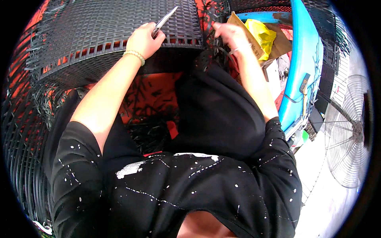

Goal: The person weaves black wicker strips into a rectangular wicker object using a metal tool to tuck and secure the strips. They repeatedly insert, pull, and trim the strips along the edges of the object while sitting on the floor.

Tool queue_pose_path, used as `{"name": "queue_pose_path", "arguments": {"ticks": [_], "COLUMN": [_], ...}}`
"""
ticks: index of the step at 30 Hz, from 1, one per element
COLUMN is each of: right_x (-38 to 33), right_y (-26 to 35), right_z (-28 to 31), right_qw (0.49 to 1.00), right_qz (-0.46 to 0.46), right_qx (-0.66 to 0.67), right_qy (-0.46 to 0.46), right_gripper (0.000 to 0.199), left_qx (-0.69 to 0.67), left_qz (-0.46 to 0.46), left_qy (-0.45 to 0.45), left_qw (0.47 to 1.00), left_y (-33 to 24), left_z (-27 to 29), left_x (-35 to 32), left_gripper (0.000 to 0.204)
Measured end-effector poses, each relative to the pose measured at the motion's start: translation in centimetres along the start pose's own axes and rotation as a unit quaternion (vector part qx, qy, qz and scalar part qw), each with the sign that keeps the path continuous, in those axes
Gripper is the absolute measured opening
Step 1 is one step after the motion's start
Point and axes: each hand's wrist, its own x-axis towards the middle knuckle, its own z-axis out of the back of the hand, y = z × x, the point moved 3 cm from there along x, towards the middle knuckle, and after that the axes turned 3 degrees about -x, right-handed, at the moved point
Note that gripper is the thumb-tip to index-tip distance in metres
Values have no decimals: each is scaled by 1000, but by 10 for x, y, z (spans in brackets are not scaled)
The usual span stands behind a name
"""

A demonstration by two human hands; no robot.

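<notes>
My left hand (145, 39) is closed around a slim silver tool with a pointed blade (165, 20); its handle is hidden in my palm, so I cannot tell if it is scissors or a knife. The hand is over a black woven wicker panel (107, 23), close to its near edge, the tip pointing away and to the right. Past the panel's right end is my right hand (232, 35), smeared by motion, its fingers bent near some loose black strips (210, 22). Whether those fingers hold a strip does not show.
Right of my right hand, a cardboard box (282, 43) holds a yellow plastic bag (262, 37). A curved blue object (303, 59) stands beyond it, then a wire-guarded fan (349, 131). Black strip scraps litter the red floor (152, 93). More black wickerwork (20, 139) lines the left side.
</notes>
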Motion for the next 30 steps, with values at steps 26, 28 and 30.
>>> {"name": "queue_pose_path", "arguments": {"ticks": [26,28,30], "right_x": [-183,-204,-215], "right_y": [314,312,312], "right_z": [-62,-63,-56], "right_qw": [920,870,882], "right_qz": [383,472,436], "right_qx": [30,100,168], "right_qy": [-78,-102,-62], "right_gripper": [25,18,29], "left_qx": [-272,-280,-384], "left_qz": [-78,-85,8], "left_qy": [46,-21,9], "left_qw": [958,956,923], "left_y": [-189,-181,-170], "left_z": [153,153,165], "left_x": [-50,-58,-73], "left_gripper": [25,24,24]}}
